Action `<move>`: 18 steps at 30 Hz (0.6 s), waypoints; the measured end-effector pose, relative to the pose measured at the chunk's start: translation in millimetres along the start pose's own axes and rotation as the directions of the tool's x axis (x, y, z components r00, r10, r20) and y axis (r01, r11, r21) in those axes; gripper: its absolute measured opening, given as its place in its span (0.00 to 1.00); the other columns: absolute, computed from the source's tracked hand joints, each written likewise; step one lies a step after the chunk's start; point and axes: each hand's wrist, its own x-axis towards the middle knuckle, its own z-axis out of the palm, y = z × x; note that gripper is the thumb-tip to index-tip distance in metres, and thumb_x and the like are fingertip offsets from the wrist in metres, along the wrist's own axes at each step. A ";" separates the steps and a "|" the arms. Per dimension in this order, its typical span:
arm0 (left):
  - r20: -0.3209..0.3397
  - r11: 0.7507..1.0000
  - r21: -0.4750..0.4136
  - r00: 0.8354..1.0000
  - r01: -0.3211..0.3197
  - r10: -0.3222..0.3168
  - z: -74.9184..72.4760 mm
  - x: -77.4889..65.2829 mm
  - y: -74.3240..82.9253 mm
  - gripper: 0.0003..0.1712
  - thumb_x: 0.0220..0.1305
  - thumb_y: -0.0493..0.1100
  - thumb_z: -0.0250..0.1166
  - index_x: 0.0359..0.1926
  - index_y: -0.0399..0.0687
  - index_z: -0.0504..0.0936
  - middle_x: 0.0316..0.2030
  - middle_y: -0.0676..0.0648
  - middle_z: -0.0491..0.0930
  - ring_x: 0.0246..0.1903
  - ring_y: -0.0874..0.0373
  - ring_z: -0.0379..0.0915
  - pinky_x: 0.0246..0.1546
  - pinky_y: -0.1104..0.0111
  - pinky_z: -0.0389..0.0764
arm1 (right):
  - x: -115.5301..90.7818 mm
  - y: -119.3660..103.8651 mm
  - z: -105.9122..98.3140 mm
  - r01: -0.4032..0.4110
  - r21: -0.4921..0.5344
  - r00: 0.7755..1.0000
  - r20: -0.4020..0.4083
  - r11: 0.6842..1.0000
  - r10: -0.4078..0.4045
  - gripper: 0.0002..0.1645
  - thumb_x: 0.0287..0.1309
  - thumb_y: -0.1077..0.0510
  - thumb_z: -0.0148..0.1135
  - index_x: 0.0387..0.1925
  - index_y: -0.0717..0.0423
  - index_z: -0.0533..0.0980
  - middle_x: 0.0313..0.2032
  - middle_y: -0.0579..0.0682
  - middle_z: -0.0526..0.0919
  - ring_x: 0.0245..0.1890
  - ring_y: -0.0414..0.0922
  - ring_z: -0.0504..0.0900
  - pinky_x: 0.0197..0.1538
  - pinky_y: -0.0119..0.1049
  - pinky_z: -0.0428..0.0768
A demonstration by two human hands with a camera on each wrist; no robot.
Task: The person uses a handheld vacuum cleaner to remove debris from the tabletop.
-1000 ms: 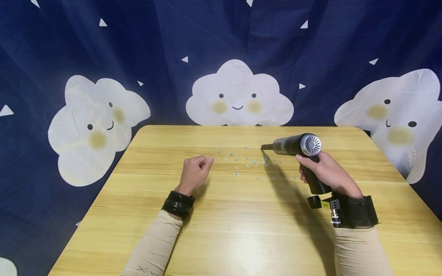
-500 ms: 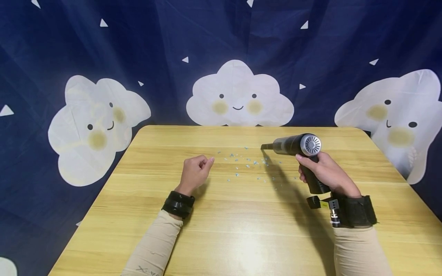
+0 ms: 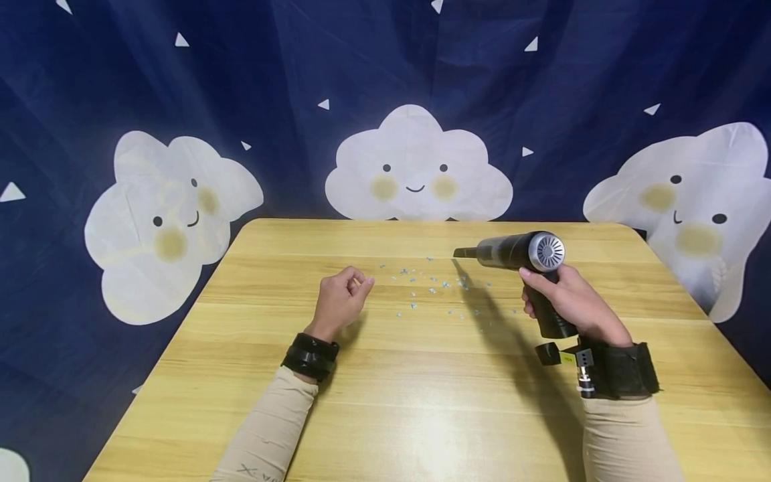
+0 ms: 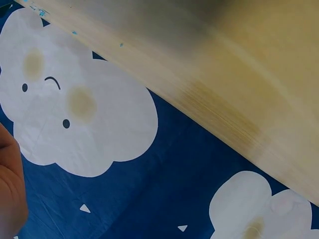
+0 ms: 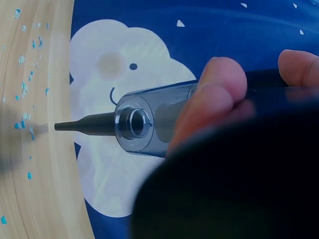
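My right hand (image 3: pixel 572 298) grips the dark handle of a handheld vacuum cleaner (image 3: pixel 508 251), fingers wrapped round it and thumb up near the motor end. Its narrow black nozzle (image 5: pixel 87 124) points left, above the table. A clear dust cup (image 5: pixel 142 124) shows behind the nozzle in the right wrist view. Small blue and white paper scraps (image 3: pixel 446 284) lie scattered on the wooden table (image 3: pixel 385 415), below and left of the nozzle. Left of the scraps, my left hand (image 3: pixel 340 301) stays over the table with fingers loosely curled, holding nothing.
A dark blue curtain (image 3: pixel 289 60) with white clouds hangs right behind the table's far edge. Black straps with cameras sit on both wrists, the right wrist camera (image 3: pixel 566 355) just under the vacuum's handle.
The vacuum has shifted very slightly, its nozzle tip a touch further left. The left hand's fingers have loosened a little. The scraps lie as before.
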 end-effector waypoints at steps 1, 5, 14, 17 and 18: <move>0.001 1.000 0.001 1.000 0.002 -0.002 0.0 0.1 0.0 0.09 0.61 0.39 0.64 0.26 0.40 0.77 0.10 0.51 0.69 0.11 0.60 0.64 0.19 0.65 0.71 | 0.0 -0.2 0.0 0.002 -0.002 1.000 -0.001 1.000 -0.002 0.24 0.70 0.46 0.48 0.40 0.67 0.68 0.23 0.54 0.78 0.22 0.48 0.80 0.28 0.42 0.80; 0.005 1.000 0.010 1.000 0.004 -0.005 -0.5 0.6 0.2 0.09 0.60 0.39 0.64 0.26 0.40 0.77 0.10 0.50 0.69 0.11 0.59 0.64 0.19 0.65 0.71 | -0.2 -0.9 0.1 0.008 -0.008 1.000 0.000 1.000 -0.008 0.24 0.70 0.46 0.48 0.41 0.67 0.68 0.23 0.54 0.78 0.23 0.49 0.80 0.28 0.42 0.80; 0.092 0.996 0.006 0.992 0.089 -0.089 0.5 -0.4 3.4 0.08 0.62 0.40 0.63 0.27 0.42 0.78 0.11 0.51 0.68 0.12 0.59 0.63 0.21 0.66 0.71 | -0.1 -1.3 2.1 0.014 0.013 1.000 0.018 1.000 -0.014 0.24 0.70 0.46 0.48 0.41 0.67 0.68 0.24 0.55 0.78 0.23 0.49 0.80 0.28 0.42 0.81; 0.113 0.995 0.013 0.988 0.100 -0.100 4.0 0.8 4.7 0.08 0.62 0.41 0.63 0.27 0.43 0.79 0.12 0.52 0.69 0.13 0.60 0.64 0.23 0.66 0.72 | 0.0 -1.8 3.0 0.016 0.017 1.000 0.024 1.000 -0.016 0.24 0.70 0.46 0.48 0.42 0.67 0.68 0.24 0.55 0.77 0.23 0.48 0.79 0.28 0.42 0.81; 0.118 0.995 0.015 0.988 0.099 -0.101 5.1 1.6 5.8 0.09 0.62 0.41 0.63 0.26 0.43 0.79 0.13 0.51 0.69 0.14 0.59 0.65 0.23 0.65 0.73 | 0.0 -2.0 3.3 0.017 0.019 1.000 0.026 1.000 -0.017 0.24 0.70 0.46 0.49 0.43 0.67 0.67 0.24 0.55 0.77 0.23 0.48 0.79 0.28 0.42 0.81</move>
